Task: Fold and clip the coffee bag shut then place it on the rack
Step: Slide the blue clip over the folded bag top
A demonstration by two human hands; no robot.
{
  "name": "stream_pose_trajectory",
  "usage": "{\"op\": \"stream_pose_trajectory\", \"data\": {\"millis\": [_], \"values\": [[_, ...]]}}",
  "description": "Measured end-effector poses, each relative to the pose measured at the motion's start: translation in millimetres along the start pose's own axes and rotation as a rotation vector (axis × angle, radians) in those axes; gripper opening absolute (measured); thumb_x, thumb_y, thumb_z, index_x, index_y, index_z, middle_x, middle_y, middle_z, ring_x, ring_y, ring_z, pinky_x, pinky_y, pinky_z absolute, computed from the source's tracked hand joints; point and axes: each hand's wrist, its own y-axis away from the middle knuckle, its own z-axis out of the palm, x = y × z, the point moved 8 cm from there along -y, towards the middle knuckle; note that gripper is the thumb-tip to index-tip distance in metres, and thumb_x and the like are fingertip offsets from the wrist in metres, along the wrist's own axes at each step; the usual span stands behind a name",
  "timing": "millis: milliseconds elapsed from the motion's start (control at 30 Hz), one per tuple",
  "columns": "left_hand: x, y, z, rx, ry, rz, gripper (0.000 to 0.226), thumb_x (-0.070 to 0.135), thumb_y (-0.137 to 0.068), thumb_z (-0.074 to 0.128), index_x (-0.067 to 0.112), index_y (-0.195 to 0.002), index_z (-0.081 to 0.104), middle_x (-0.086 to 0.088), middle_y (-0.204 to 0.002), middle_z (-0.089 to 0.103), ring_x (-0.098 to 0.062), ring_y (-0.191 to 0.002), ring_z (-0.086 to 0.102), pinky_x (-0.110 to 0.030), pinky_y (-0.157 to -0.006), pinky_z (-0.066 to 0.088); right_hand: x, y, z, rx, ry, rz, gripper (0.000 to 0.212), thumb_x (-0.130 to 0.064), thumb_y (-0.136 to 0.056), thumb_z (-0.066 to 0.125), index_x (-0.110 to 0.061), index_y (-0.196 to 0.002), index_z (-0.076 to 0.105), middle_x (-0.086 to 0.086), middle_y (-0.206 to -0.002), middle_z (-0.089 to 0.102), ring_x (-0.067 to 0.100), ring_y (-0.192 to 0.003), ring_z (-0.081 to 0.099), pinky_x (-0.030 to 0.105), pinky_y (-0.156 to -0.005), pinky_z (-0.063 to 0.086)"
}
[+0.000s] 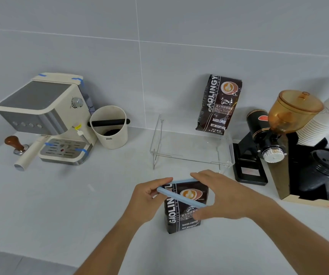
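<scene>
A: Start with the fingers. What are they holding?

B: The left hand [147, 192] pinches the near-left end of a pale blue clip [179, 195], fingers [160, 182] curled narrow around it. The right hand [225, 195] reaches over from the other side, its fingers [200, 176] lying along the clip's far bar and its thumb pressing the clip's near bar at the right end.

A: And the clip itself?

B: It looks open like a narrow V, one bar behind the top of the coffee bag [185, 211] and the other slanting across its front. I cannot tell whether the top is folded.

A: Where does the bag stand?

B: Upright on the pale bench [80, 205], close in front of the person, label facing the camera.

A: The rack?

B: A clear acrylic rack [191, 153] sits just behind the hands, nearer the wall. A second coffee bag [218, 105] stands at its back right, leaning on the tiled wall [159, 56].

A: Anything else around?

B: To the left, a cream espresso machine [44, 120] with a wooden-handled tamper [15, 143] beside it and a cream knock box [110, 127] on its right. To the right of the rack, a black grinder [268, 139] with an amber hopper, then stacked paper cups [322, 124] and black lids [324, 169] in a wooden box.
</scene>
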Motion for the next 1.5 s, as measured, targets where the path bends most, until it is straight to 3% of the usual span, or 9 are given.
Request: {"op": "stream_pose_trajectory", "data": {"millis": [400,533,633,733,867,1000,1167,1300,1500], "values": [[11,1,-4,-0.03,-0.087,0.091,0.044,0.0,-0.08,0.073,0.039,-0.101,0.07,0.02,-0.101,0.073,-0.004,-0.094,0.07,-0.017,-0.084,0.055,35,-2,-22,0.135,-0.202,0.032,0.045,-0.031,-0.072,0.082,-0.029,-0.114,0.066,-0.014,-0.107,0.067,0.007,-0.096,0.064,0.025,-0.086,0.056],[34,-1,8,-0.165,-0.392,0.139,0.039,0.026,-0.078,0.078,0.035,-0.114,0.067,0.024,-0.1,0.071,0.006,-0.096,0.063,-0.011,-0.084,0.049,36,-4,-20,0.183,-0.263,0.036,0.032,-0.024,-0.07,0.083,-0.031,-0.098,0.07,-0.011,-0.091,0.072,0.005,-0.084,0.066,0.018,-0.074,0.055],[50,-6,22,-0.248,-0.618,0.178,0.041,0.038,-0.087,0.065,0.025,-0.125,0.062,0.008,-0.11,0.071,-0.007,-0.094,0.064,-0.025,-0.082,0.053,39,-6,-21,0.213,-0.301,0.065,0.027,-0.023,-0.068,0.084,-0.032,-0.09,0.071,-0.006,-0.081,0.075,0.011,-0.074,0.069,0.028,-0.069,0.06],[58,-11,27,-0.288,-0.692,0.22,0.032,0.038,-0.09,0.059,0.025,-0.119,0.065,0.001,-0.102,0.074,-0.016,-0.083,0.062,-0.032,-0.072,0.052,40,-5,-22,0.256,-0.313,0.081,0.022,-0.023,-0.069,0.083,-0.037,-0.08,0.07,-0.006,-0.073,0.074,0.008,-0.065,0.067,0.025,-0.061,0.059],[56,-14,29,-0.332,-0.749,0.231,0.027,0.042,-0.091,0.056,0.026,-0.111,0.066,0.003,-0.09,0.073,-0.011,-0.071,0.053,-0.017,-0.058,0.036,40,-2,-24,0.324,-0.349,0.084,0.021,-0.018,-0.07,0.084,-0.035,-0.075,0.072,-0.009,-0.065,0.07,-0.001,-0.055,0.06,0.013,-0.051,0.05],[57,-15,29,-0.34,-0.792,0.229,0.024,0.041,-0.092,0.055,0.024,-0.106,0.067,0.002,-0.087,0.074,-0.016,-0.071,0.059,-0.032,-0.062,0.049,37,-1,-21,0.358,-0.334,0.083,0.013,-0.014,-0.071,0.084,-0.02,-0.081,0.078,-0.018,-0.055,0.062,-0.005,-0.056,0.061,0.008,-0.053,0.048],[56,-15,28,-0.353,-0.785,0.212,0.028,0.041,-0.092,0.055,0.024,-0.111,0.067,0.001,-0.092,0.075,-0.01,-0.072,0.056,-0.027,-0.062,0.047,33,1,-22,0.383,-0.303,0.044,0.013,-0.014,-0.072,0.083,-0.018,-0.083,0.079,-0.018,-0.058,0.062,-0.001,-0.067,0.064,0.016,-0.059,0.055],[54,-17,26,-0.373,-0.708,0.167,0.027,0.04,-0.091,0.058,0.024,-0.111,0.067,-0.001,-0.094,0.076,-0.017,-0.084,0.067,-0.039,-0.068,0.057,36,0,-22,0.382,-0.318,0.022,0.016,-0.016,-0.072,0.083,-0.02,-0.086,0.078,-0.016,-0.063,0.065,0.0,-0.067,0.063,0.011,-0.056,0.051],[54,-23,25,-0.405,-0.647,0.156,0.024,0.037,-0.09,0.06,0.023,-0.106,0.069,-0.005,-0.091,0.076,-0.021,-0.082,0.069,-0.043,-0.068,0.056,67,0,2,0.324,-0.5,0.07,0.053,-0.013,-0.069,0.085,-0.039,-0.111,0.065,-0.011,-0.102,0.069,0.009,-0.084,0.067,0.017,-0.073,0.058]]}}
